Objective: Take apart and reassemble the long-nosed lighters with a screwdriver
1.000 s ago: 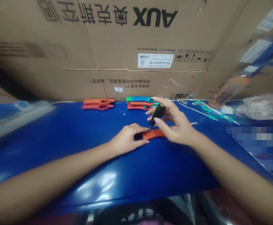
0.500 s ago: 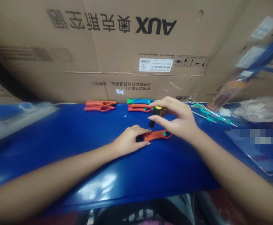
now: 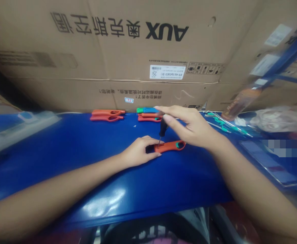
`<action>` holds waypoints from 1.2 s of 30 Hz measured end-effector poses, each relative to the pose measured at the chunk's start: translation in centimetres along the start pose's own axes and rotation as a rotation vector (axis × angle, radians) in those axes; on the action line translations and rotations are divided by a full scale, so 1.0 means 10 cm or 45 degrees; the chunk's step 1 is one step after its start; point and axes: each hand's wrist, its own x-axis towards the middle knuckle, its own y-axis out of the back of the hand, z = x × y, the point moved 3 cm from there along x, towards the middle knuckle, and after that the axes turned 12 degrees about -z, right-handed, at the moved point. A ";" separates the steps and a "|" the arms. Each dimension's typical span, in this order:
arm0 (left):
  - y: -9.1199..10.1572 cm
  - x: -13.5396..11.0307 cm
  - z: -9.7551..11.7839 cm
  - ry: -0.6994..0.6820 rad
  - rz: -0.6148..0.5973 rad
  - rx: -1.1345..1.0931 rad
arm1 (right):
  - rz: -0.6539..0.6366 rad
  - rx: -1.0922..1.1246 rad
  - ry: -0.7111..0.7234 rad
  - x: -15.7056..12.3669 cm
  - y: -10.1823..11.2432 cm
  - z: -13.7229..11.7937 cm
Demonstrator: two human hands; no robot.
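My left hand [image 3: 138, 152] pinches the left end of an orange plastic casing [image 3: 166, 146], shaped like a stick lighter's handle, lying on the blue table. A green part sits in the loop at its right end. In my right hand [image 3: 189, 123] is a screwdriver [image 3: 163, 128] with a black grip, held almost upright. Its thin shaft meets the casing close to my left fingertips. The top of the grip is covered by my right fingers.
Orange and red casings [image 3: 107, 115] lie along the back edge, with a blue and green group [image 3: 148, 110] beside them. Metal rods with green pieces [image 3: 222, 123], a bottle [image 3: 240, 103], a plastic bag [image 3: 275, 120] and a phone-like slab [image 3: 267, 162] are at right. Cardboard [image 3: 128, 64] stands behind.
My right hand has shifted its fingers around the screwdriver grip, now covering its yellow top. The screwdriver stands a little more upright. My left hand and the casing stay in place.
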 end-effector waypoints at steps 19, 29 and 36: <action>-0.01 0.01 0.03 0.026 -0.035 -0.001 | -0.067 1.416 -0.162 0.01 -0.24 0.19; -0.01 0.01 0.05 0.031 -0.043 0.016 | 0.282 0.421 0.001 -0.03 -0.30 0.07; -0.02 0.00 0.05 0.009 -0.021 -0.002 | 0.319 -0.053 0.110 -0.10 -0.18 0.05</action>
